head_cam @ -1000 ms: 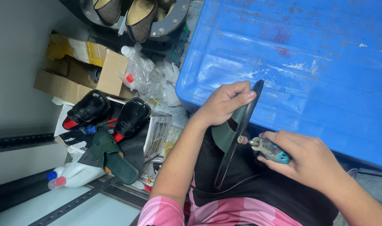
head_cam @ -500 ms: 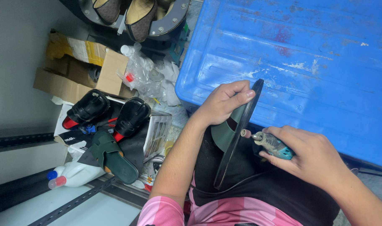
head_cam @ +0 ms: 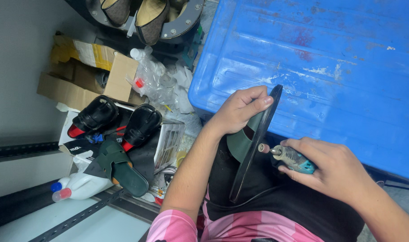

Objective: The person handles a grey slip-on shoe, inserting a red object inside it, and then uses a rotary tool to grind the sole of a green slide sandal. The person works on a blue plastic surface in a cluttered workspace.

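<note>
One dark shoe sole point(head_cam: 254, 148) is in hand, stood on edge over the person's lap just off the near edge of the blue plastic bin lid point(head_cam: 330, 58), its upper tip reaching onto that edge. The left hand point(head_cam: 238, 110) is clenched round the sole's upper part, thumb along the thin black rim, with a green inner layer showing below the fingers. The right hand point(head_cam: 332, 168) grasps one small rotary tool point(head_cam: 289, 157), teal and grey, whose pinkish grinding tip touches the sole's edge about midway down. A thin black cable runs across the black apron on the lap. On the floor to the left lie two black sandals with red soles point(head_cam: 117, 121), one green sandal point(head_cam: 119, 168) just below them, one white plastic bottle point(head_cam: 81, 186) with blue and red caps, and one open cardboard box point(head_cam: 90, 71) beside a heap of clear plastic wrap. At the top edge two more shoes point(head_cam: 137, 13) sit on a round metal rack. Nothing stands between the hands and the sole.
</note>
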